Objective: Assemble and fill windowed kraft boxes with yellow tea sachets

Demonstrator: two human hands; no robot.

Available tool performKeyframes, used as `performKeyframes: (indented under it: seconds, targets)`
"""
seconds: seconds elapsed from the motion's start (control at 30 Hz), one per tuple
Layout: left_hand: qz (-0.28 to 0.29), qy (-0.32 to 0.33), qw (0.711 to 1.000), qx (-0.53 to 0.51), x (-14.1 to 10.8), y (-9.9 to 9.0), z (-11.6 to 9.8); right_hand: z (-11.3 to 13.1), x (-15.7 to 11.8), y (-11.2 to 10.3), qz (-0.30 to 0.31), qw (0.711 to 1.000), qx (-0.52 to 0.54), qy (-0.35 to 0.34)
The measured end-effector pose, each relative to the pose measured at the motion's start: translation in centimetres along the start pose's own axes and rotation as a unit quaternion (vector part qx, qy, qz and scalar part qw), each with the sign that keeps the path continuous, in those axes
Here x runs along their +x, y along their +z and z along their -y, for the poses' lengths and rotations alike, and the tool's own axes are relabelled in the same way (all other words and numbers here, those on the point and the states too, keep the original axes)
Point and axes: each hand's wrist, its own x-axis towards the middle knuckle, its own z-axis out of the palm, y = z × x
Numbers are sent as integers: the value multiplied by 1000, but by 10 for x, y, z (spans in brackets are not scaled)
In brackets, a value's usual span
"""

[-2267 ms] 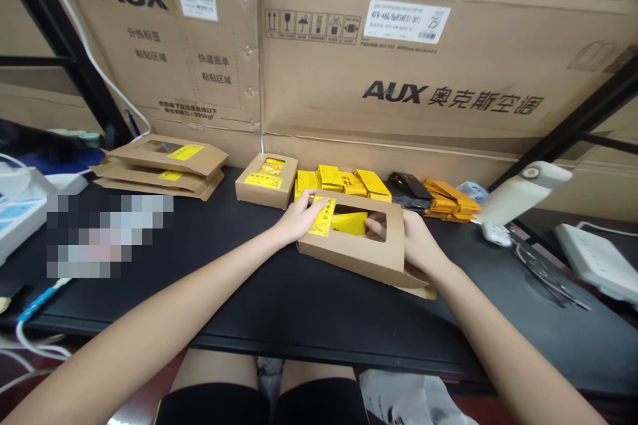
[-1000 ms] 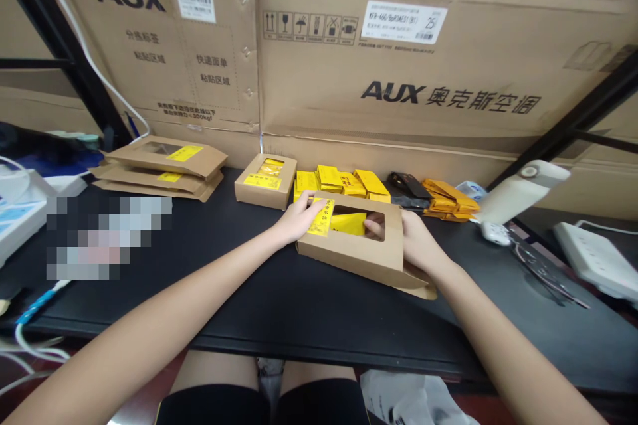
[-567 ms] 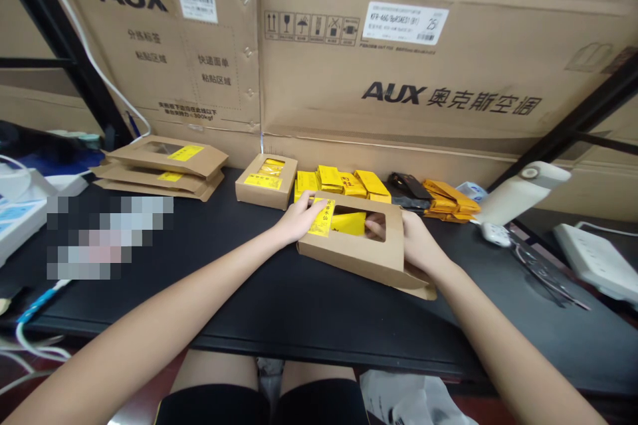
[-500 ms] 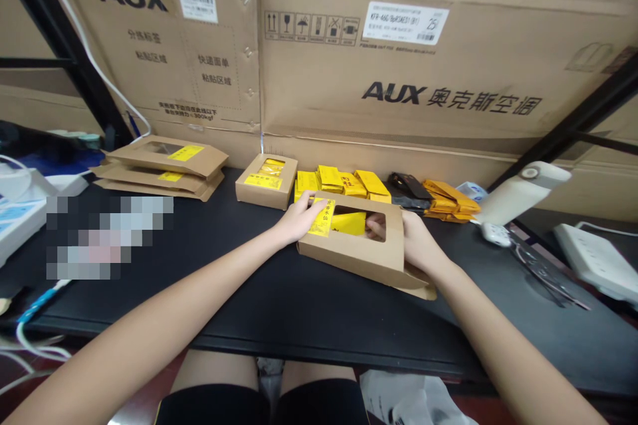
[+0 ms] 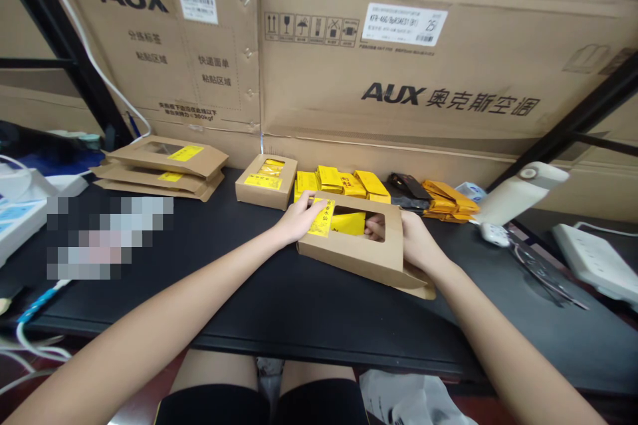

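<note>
A brown cardboard box (image 5: pixel 359 259) with a window and a yellow label is tilted above the black table, its right end open with a flap hanging down. My left hand (image 5: pixel 300 216) grips the box's left end, fingers over the top edge. My right hand (image 5: pixel 416 239) reaches in through the open right end; its fingertips show through the window, closed on the end of a yellow packet (image 5: pixel 349 222) inside. Behind the box stand several yellow packets (image 5: pixel 329 178). A smaller closed windowed box (image 5: pixel 266 180) with yellow packets inside sits to their left.
Flattened brown boxes (image 5: pixel 162 163) lie stacked at the back left. Black packets (image 5: pixel 409 190) and orange packets (image 5: pixel 448 200) are right of the yellow ones. Farther right are a white bottle (image 5: pixel 521 194), glasses (image 5: pixel 548 279) and a power strip (image 5: pixel 595 262). Large cartons (image 5: pixel 319 80) stand behind.
</note>
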Motion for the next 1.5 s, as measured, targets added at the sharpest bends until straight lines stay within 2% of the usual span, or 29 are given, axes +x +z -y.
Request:
performKeyframes:
  seconds: [0.23, 0.43, 0.67, 1.1, 1.5]
  targets:
    - [0, -1, 1000, 3, -2, -1, -2, -5, 0, -1, -4, 1000, -16, 6]
    - [2, -1, 1000, -2, -1, 0, -2, -4, 1, -2, -6, 998, -52, -23]
    - [-2, 2, 1000, -10, 1, 0, 1, -4, 1, -2, 9, 999, -7, -33]
    - [4, 6, 1000, -6, 1, 0, 1, -5, 0, 0, 0, 1000, -9, -18]
    - [-2, -3, 1000, 8, 0, 0, -1, -7, 2, -1, -9, 998, -60, -32]
